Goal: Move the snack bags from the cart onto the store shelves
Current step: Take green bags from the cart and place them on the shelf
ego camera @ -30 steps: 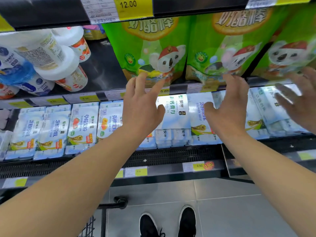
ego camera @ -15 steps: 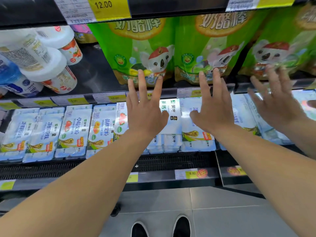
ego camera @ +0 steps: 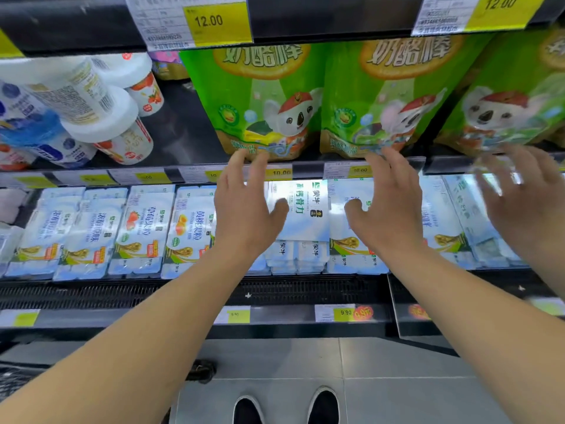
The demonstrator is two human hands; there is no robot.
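Note:
Three green snack bags with a koala picture stand upright on the upper shelf: a left bag (ego camera: 260,102), a middle bag (ego camera: 388,99) and a right bag (ego camera: 513,96). My left hand (ego camera: 244,209) is open, fingers straight, with its fingertips just under the left bag's bottom edge. Under the middle bag, my right hand (ego camera: 391,209) is open the same way. Neither hand holds anything. I cannot tell whether the fingertips touch the bags.
Another person's hand (ego camera: 526,203), blurred, reaches in under the right bag. White yogurt bottles (ego camera: 101,117) lie at the left of the same shelf. Dairy multipacks (ego camera: 140,234) fill the shelf below. A cart's edge (ego camera: 12,381) and wheel (ego camera: 201,370) show low left.
Both my hands have dropped slightly, from overlapping the bags' lower edges to just below them. The other person's hand has moved right and down.

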